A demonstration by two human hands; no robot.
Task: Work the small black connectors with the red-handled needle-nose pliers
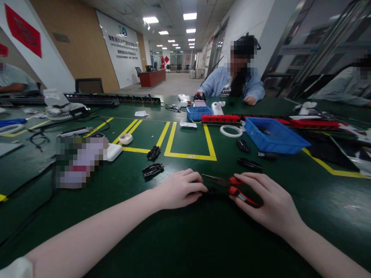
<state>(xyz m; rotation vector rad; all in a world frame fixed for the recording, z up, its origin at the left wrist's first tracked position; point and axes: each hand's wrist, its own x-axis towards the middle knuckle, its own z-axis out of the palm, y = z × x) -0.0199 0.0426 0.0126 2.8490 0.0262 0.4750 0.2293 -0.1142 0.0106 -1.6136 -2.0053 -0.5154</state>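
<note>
My right hand (268, 202) is closed on red-handled pliers (232, 185) lying low over the green table (185, 231), their dark jaws pointing left. My left hand (181, 189) is curled beside the jaws, its fingers over a small dark part that is mostly hidden. Two black plastic parts (152, 170) lie just beyond my left hand, and other black pieces (249, 164) lie beyond my right hand.
A blue bin (275, 136) stands at the right, a smaller blue bin (198, 112) and red strips (222, 118) farther back. Tape rolls (231, 131), a white box (113, 151) and cables lie around yellow floor-style markings. Other people sit across and at both sides.
</note>
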